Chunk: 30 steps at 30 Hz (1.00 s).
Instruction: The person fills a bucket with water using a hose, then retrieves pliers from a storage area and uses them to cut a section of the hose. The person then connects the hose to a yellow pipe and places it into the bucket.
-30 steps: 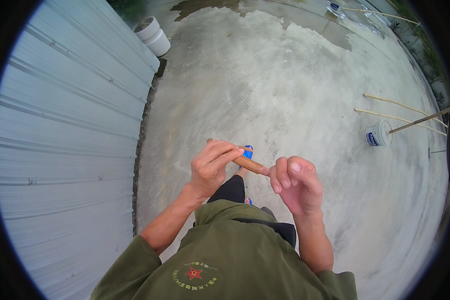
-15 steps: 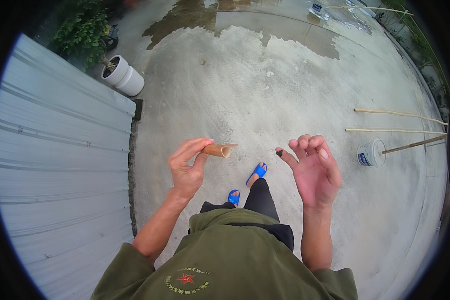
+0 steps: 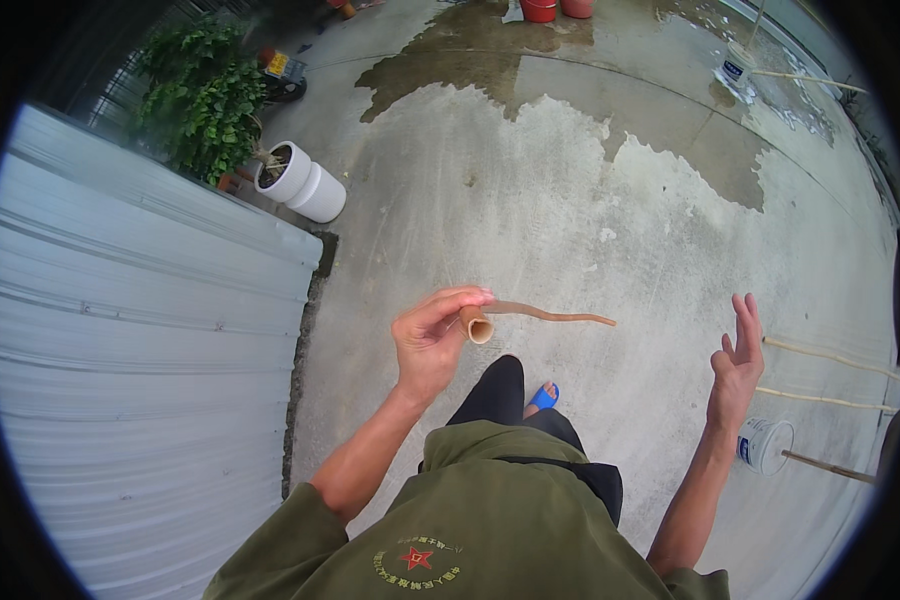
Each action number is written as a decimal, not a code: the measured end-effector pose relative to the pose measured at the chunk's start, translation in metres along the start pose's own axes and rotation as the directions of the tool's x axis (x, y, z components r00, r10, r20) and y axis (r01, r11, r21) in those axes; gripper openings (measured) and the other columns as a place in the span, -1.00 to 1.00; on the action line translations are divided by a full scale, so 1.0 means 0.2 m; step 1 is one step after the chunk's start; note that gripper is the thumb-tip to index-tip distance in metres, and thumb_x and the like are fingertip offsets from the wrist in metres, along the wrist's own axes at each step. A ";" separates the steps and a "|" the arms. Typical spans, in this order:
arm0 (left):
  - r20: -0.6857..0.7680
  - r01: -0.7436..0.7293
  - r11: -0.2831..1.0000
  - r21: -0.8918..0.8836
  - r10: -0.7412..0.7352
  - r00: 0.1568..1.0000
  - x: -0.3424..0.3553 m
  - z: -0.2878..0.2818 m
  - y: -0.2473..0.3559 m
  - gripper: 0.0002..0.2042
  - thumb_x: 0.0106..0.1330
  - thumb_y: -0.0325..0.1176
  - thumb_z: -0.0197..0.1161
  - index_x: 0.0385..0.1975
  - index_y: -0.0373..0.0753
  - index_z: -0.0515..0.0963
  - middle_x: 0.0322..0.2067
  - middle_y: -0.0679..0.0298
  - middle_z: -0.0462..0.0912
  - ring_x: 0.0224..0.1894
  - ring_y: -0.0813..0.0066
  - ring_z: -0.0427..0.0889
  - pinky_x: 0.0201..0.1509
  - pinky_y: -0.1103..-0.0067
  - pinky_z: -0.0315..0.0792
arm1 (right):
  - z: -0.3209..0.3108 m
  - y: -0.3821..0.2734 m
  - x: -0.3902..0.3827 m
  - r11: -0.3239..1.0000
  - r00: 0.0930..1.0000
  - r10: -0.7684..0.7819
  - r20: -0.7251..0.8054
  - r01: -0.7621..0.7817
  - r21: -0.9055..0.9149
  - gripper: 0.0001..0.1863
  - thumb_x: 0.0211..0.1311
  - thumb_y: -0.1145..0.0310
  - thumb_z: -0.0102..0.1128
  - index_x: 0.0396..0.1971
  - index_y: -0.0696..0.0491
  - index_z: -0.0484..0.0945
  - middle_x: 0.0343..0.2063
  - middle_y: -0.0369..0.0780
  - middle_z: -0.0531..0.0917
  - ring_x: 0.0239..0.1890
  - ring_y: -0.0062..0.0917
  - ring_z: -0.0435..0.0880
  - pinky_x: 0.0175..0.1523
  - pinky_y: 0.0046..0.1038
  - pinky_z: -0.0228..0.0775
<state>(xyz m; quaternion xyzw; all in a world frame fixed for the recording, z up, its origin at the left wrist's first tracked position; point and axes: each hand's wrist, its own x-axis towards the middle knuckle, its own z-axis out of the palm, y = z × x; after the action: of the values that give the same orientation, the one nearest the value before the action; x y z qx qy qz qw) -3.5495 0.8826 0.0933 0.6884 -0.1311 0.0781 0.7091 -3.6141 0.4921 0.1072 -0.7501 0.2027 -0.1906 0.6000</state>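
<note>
Pinched in my left hand [image 3: 433, 345] is a short brown, hollow tube [image 3: 476, 325], its pale round mouth turned toward me. A thin, slightly curved brown stem [image 3: 555, 314] stretches rightward from beside the tube; where they meet is hidden behind my fingers. Well apart from it, my right hand [image 3: 738, 360] is held out at the right, seen nearly edge-on. Its fingers point upward and spread somewhat, and nothing shows in them.
Corrugated metal sheeting [image 3: 140, 330] runs along the left, ending near a white planter [image 3: 315, 192] with a leafy plant. At the right, a white bucket [image 3: 767, 446] lies by several pale poles. A wet patch, red buckets [image 3: 538, 10] and another white bucket [image 3: 738, 64] are farther off.
My right hand has swung outward to the right and turned edge-on; the dark crumb on its fingertip no longer shows. The tube has turned, revealing its long stem. The view has shifted with my step.
</note>
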 end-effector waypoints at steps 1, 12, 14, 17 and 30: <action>0.009 -0.033 0.999 0.010 0.032 0.999 0.12 0.03 -0.04 -0.74 0.41 -0.76 0.26 -0.01 -0.36 0.74 -0.04 0.07 0.80 0.08 0.27 0.77 0.21 0.40 0.65 | 0.00 -0.01 0.13 0.995 1.000 0.006 0.001 -0.005 -0.101 -0.17 -0.07 0.70 -0.10 0.37 0.14 0.56 0.56 -0.04 0.31 0.67 -0.17 0.12 0.64 0.05 0.09; 0.063 0.054 0.992 -0.116 -0.047 0.997 1.46 0.45 -0.60 -0.67 0.30 -0.79 0.34 0.00 -0.33 0.72 -0.03 0.09 0.80 0.08 0.27 0.77 0.22 0.39 0.65 | 0.30 0.26 1.50 0.934 0.999 -0.043 -0.020 0.033 -0.356 -0.91 0.37 0.57 0.31 -0.18 0.16 0.71 -0.17 -0.27 0.76 -0.18 -0.57 0.69 0.07 -0.54 0.49; 0.104 0.050 0.993 -0.110 -0.039 0.994 1.74 0.50 -0.65 -0.68 0.32 -0.78 0.33 0.02 -0.34 0.72 -0.02 0.09 0.80 0.08 0.30 0.77 0.20 0.42 0.66 | 0.51 0.10 1.69 0.943 0.998 -0.054 0.035 0.062 -0.327 -0.91 0.36 0.59 0.29 -0.20 0.17 0.72 -0.20 -0.24 0.76 -0.22 -0.55 0.70 0.06 -0.53 0.50; 0.130 0.081 0.990 -0.116 -0.066 0.989 2.14 0.60 -0.74 -0.67 0.31 -0.78 0.35 0.03 -0.33 0.72 -0.02 0.11 0.80 0.08 0.31 0.77 0.20 0.43 0.66 | 0.79 -0.20 1.96 0.983 0.976 -0.129 0.174 0.149 -0.106 -0.91 0.26 0.63 0.33 -0.27 0.17 0.73 -0.28 -0.20 0.76 -0.25 -0.50 0.73 0.16 -0.39 0.53; 0.039 -0.128 0.978 0.167 0.123 0.992 3.64 1.09 -1.23 -0.67 0.25 -0.80 0.34 -0.06 -0.31 0.77 -0.07 0.16 0.83 0.05 0.25 0.78 0.16 0.42 0.64 | 1.47 -0.68 3.56 0.867 0.507 -0.442 0.740 0.030 0.497 -0.92 0.12 0.58 0.50 -0.40 0.12 0.75 -0.37 -0.24 0.79 -0.25 -0.43 0.81 0.45 -0.01 0.37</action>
<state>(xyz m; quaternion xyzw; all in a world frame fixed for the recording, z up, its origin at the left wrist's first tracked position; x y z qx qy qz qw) -2.8012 0.6043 0.0747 0.7375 -0.1771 0.1238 0.6399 -2.8462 0.3804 0.2093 -0.6202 -0.2617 0.0688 0.7363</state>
